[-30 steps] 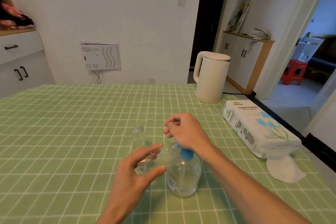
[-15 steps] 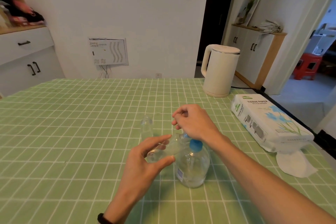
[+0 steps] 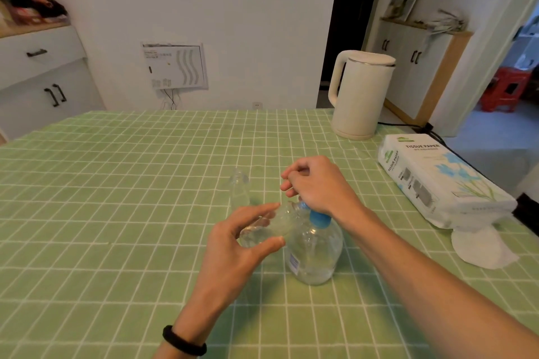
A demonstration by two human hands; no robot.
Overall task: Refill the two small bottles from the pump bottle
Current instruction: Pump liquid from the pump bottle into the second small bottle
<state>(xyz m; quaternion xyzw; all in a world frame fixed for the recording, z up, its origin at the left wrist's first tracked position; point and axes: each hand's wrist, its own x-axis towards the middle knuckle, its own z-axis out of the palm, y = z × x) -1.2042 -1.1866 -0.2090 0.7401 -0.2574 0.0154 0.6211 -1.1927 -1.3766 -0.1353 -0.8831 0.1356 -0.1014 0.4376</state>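
left hand barely shifted, holding small bottle over green tablecloth

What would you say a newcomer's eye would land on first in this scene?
The two hands over the table: the left hand holds a small clear bottle tilted toward the blue-collared pump bottle, while the right hand curls over its top. Behind them a second small bottle stands upright, and a white kettle sits at the far right.
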